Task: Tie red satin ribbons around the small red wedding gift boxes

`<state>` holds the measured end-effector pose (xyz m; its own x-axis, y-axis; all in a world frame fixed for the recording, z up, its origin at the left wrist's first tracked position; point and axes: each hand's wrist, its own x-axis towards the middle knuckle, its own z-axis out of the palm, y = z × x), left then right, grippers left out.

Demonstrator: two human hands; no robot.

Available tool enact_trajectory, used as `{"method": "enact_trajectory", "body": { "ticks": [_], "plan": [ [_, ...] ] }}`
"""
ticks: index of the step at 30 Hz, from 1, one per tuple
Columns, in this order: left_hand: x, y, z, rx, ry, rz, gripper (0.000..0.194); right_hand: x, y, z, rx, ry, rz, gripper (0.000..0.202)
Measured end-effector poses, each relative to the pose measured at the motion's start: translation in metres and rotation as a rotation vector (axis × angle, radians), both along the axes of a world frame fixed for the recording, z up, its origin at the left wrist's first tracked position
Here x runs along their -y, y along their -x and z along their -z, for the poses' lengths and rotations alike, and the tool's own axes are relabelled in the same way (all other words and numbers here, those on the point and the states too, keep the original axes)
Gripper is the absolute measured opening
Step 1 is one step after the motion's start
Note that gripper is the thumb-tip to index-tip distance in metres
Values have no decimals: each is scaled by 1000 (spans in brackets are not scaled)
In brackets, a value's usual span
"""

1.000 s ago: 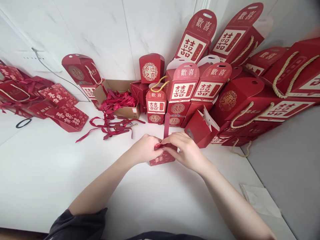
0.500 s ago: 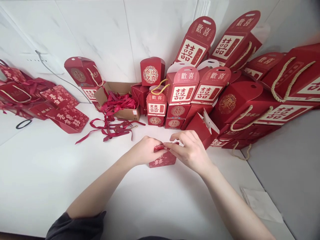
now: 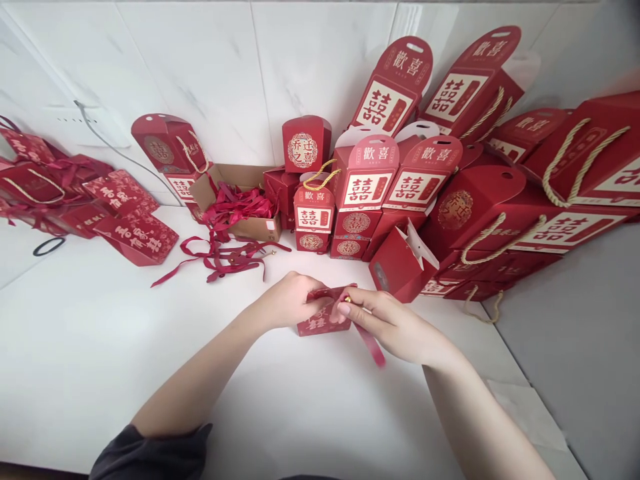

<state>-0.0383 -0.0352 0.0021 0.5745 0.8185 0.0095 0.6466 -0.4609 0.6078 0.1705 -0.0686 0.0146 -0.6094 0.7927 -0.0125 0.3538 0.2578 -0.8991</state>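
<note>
A small red gift box (image 3: 323, 325) with white characters stands on the white table in front of me. My left hand (image 3: 295, 300) grips its top edge from the left, some fingers hidden behind it. My right hand (image 3: 395, 323) pinches a red ribbon (image 3: 371, 347) at the box's upper right, its loose end hanging to the right of the box. A small gold bell (image 3: 348, 300) shows at the right fingertips.
Behind the box, a cardboard box (image 3: 257, 229) holds tangled red ribbons, with more ribbons (image 3: 225, 257) lying before it. Red gift boxes (image 3: 367, 190) are stacked along the wall and at right. An open red box (image 3: 403, 263) leans nearby. Flat-sided red boxes (image 3: 135, 233) lie at left.
My right hand has moved slightly right and down and has drawn a length of ribbon out beside the box. The left hand keeps its grip on the box.
</note>
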Motion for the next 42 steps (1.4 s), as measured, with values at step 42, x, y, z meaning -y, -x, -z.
{"method": "enact_trajectory", "body": {
  "ticks": [42],
  "plan": [
    [4, -5, 3, -27, 17, 84, 23, 9, 19, 17, 691, -850, 53, 21]
  ]
}}
